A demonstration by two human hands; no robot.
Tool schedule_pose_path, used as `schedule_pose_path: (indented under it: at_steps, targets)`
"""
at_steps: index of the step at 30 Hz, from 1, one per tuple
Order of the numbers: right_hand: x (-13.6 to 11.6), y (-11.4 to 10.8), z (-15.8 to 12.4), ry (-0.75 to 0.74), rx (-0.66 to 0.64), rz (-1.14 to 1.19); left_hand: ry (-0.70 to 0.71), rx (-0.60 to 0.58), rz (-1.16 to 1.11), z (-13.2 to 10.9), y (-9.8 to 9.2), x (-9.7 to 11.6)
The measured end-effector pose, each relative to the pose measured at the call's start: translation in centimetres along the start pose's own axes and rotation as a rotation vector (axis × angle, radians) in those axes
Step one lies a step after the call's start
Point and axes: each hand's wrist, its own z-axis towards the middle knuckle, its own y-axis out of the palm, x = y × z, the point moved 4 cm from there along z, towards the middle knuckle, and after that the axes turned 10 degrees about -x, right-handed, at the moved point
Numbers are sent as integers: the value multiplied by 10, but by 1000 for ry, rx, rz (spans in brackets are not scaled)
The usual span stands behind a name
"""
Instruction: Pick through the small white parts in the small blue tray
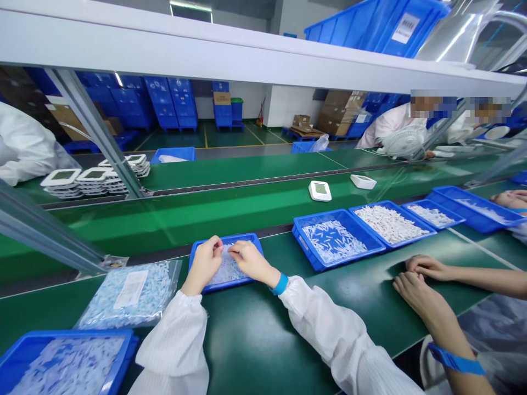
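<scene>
Both my hands are over a small blue tray [258,245] filled with small pale translucent pieces [228,270]. My left hand [207,261] is at the tray's left side, thumb and fingers pinched together. Facing it, my right hand [250,260] pinches too, its fingertips a short way from the left ones. Whatever lies between the fingers is too small to make out. A blue band [280,284] circles my right wrist. To the left lies a clear bag [138,293] of light-blue and white pieces with a white label.
Another blue tray [130,351] of pale pieces sits at the front left. On the right stand blue trays [302,241] of small white parts, near a co-worker's hands [424,280]. A white device [320,191] and a white housing [363,181] rest on the green belt [247,206].
</scene>
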Motion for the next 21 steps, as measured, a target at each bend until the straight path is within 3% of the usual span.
schedule_pose_path:
  at_steps: [4,6,9,13,17,21]
  targets:
    - [17,12,6,76,135,602,-20,30,-470,2,2,-2]
    - [21,15,7,75,183,759,-45,34,-609,4,5,-5]
    - [21,12,7,54,221,822,-63,-23,-647,5,11,-7]
    - [14,9,6,37,158,865,-67,-100,-672,5,15,-8]
    - [12,10,6,36,111,874,-50,-98,-687,5,13,-11]
    - [18,9,5,55,216,865,-89,-37,-567,4,8,-13]
